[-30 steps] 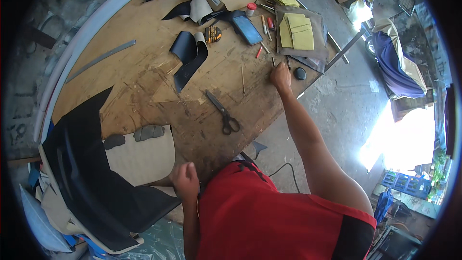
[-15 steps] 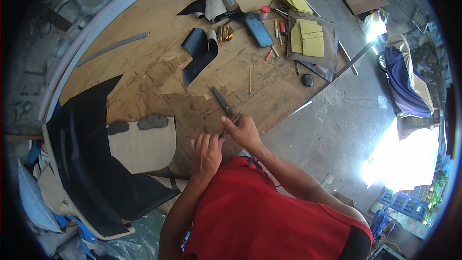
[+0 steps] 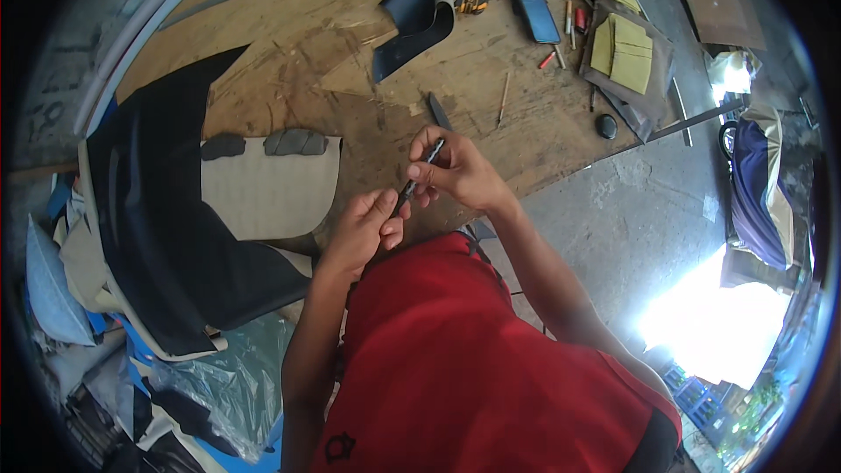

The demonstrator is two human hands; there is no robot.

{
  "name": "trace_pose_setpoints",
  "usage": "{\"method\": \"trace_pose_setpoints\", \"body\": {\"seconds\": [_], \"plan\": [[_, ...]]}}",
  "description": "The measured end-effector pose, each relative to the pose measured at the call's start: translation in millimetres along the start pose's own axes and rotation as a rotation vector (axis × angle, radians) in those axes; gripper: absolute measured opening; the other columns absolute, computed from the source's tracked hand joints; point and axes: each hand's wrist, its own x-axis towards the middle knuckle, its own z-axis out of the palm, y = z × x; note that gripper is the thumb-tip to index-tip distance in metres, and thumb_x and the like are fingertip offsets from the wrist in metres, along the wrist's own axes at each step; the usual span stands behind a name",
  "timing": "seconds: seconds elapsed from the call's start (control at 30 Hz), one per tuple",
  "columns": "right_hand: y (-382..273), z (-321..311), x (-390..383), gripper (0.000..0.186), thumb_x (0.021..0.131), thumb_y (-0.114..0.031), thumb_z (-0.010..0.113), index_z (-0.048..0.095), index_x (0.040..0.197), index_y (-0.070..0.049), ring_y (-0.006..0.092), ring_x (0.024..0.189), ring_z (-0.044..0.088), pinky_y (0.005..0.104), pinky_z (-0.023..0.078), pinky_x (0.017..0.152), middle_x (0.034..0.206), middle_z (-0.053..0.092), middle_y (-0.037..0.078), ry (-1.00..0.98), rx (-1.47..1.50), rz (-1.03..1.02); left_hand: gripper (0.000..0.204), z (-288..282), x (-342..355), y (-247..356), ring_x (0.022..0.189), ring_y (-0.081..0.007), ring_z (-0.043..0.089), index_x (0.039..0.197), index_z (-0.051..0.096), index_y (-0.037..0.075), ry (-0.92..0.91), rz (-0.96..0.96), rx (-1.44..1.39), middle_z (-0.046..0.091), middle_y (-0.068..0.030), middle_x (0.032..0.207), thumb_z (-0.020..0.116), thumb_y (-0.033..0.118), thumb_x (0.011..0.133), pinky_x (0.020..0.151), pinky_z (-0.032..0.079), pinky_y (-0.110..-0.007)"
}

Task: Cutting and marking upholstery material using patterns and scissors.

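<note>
Close to my body, at the table's near edge, both hands hold a slim dark pen-shaped tool [image 3: 433, 153] with light markings, tilted up to the right. My left hand [image 3: 363, 226] is closed around its lower end. The fingers and thumb of my right hand [image 3: 457, 171] pinch its upper part. Just beyond my right hand lies a pair of scissors [image 3: 437, 109]; one dark blade shows and the hand hides the rest. Left of my hands a cream panel [image 3: 280, 193] lies on the table, with dark grey pieces [image 3: 296, 142] along its far edge.
A large black sheet [image 3: 166, 210] covers the table's left side. Farther off on the wooden table [image 3: 289, 61] are a curled black strip [image 3: 419, 31], a tape measure [image 3: 470, 0], a phone [image 3: 536, 10], markers [image 3: 580, 20], and yellow pieces [image 3: 624, 52]. Concrete floor [image 3: 596, 201] lies right.
The view has shifted, so the table contents sit higher. My hands have turned the tool more upright, and my left hand has rolled over, thumb now on top.
</note>
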Motion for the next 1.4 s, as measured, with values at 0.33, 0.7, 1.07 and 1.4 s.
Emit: {"method": "trace_pose_setpoints", "body": {"seconds": [0.33,0.7,1.07,1.4], "plan": [[-19.0,-4.6,5.6,0.018,0.097,-0.008,0.075,0.057,0.096,-0.003,0.0121,0.054,0.063,0.0220,0.047,0.050,0.068,0.066,0.005,0.034,-0.054,0.060,0.025,30.7,-17.0,8.8,0.065,-0.0126,0.056,0.098,0.064,0.000,0.363,0.675,0.887,0.065,-0.0058,0.078,0.053,0.020,0.110,0.056,0.045,-0.029],[-30.7,0.6,0.4,0.016,0.092,0.003,0.074,0.060,0.096,-0.002,0.0116,0.059,0.064,0.0220,0.048,0.055,0.073,0.068,0.006,0.025,-0.109,-0.014,0.032,25.1,-21.1,9.3,0.055,-0.0140,0.052,0.089,0.064,0.002,0.456,0.443,1.069,0.063,-0.0027,0.074,0.049,0.021,0.110,0.054,0.043,-0.031],[-26.3,-9.8,-2.9,0.019,0.091,0.008,0.072,0.061,0.102,-0.002,0.0121,0.062,0.063,0.0224,0.050,0.060,0.078,0.069,0.007,-0.076,-0.197,-0.095,0.019,26.8,-26.7,21.6,0.063,-0.0251,0.058,0.098,0.067,0.003,0.415,0.588,0.721,0.066,-0.0073,0.077,0.058,0.018,0.105,0.063,0.047,-0.039],[-52.6,9.2,-31.5,0.012,0.101,-0.006,0.068,0.062,0.092,-0.001,0.0101,0.047,0.052,0.0220,0.040,0.047,0.062,0.059,0.003,-0.003,-0.156,0.167,0.008,17.6,-42.8,19.3,0.084,-0.0240,0.060,0.096,0.067,0.007,0.492,1.252,1.363,0.066,-0.0045,0.090,0.070,0.013,0.092,0.080,0.044,-0.038]]}}
